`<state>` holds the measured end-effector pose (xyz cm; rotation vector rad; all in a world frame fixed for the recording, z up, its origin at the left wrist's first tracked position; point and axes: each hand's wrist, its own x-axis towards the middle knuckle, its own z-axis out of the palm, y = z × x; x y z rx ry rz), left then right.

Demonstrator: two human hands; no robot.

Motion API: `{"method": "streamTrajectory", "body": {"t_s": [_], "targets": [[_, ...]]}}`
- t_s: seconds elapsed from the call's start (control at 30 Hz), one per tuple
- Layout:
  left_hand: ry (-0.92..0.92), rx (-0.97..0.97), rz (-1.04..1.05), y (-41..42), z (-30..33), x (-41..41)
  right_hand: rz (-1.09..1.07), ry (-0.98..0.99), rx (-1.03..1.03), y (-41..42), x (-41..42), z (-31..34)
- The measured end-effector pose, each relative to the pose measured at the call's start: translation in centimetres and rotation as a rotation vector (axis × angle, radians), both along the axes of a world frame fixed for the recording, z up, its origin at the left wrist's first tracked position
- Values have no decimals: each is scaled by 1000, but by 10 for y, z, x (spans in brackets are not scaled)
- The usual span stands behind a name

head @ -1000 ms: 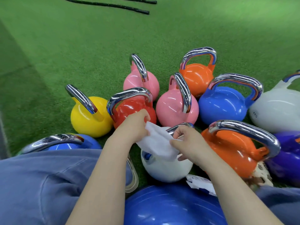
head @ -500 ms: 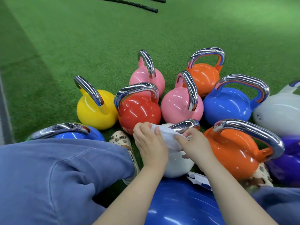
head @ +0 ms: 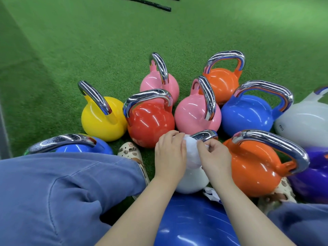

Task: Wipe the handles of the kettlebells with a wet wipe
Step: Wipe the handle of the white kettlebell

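A small white kettlebell (head: 192, 181) stands right in front of me, its chrome handle (head: 205, 134) poking out past my fingers. A white wet wipe (head: 191, 150) is bunched over the near part of that handle. My left hand (head: 169, 154) grips the wipe from the left, and my right hand (head: 214, 157) pinches it from the right. Around it stand a red kettlebell (head: 150, 119), a yellow one (head: 99, 118), two pink ones (head: 193, 114), a blue one (head: 248, 114) and an orange one (head: 253, 167), all with chrome handles.
All of this rests on green turf (head: 88, 41). I sit on a blue ball (head: 191, 221), knees in blue trousers (head: 62, 192) at either side. More kettlebells crowd the right edge (head: 305, 125) and the left (head: 71, 144). A wipe packet (head: 211, 193) lies by the ball. Black ropes (head: 147, 2) lie far off.
The wipe was spread out between both hands a second ago; now it is bunched onto the white kettlebell's handle. Both hands have come closer together over that handle.
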<state>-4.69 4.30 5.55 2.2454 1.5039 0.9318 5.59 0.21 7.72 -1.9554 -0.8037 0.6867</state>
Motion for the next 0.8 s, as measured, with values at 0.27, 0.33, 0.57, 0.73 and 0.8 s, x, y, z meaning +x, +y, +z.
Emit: {"method": "streamTrajectory", "body": {"t_s": [0.27,0.33,0.57,0.73,0.8], "targets": [[291,169,12,3,-8,4,-20,-114,118,-10,-11,-16],[257,192,-10,4,-15,1,-46,52,115,-10,-17,-20],[-30,4,-10,-8,-33,-15,-103,443,90,-10,-56,-24],[40,-103,99,-13,-46,-31,-6,590,87,-12,-68,-35],[-95,-317,104,-19,-56,-34,46,575,47,-11,-66,-40]]}}
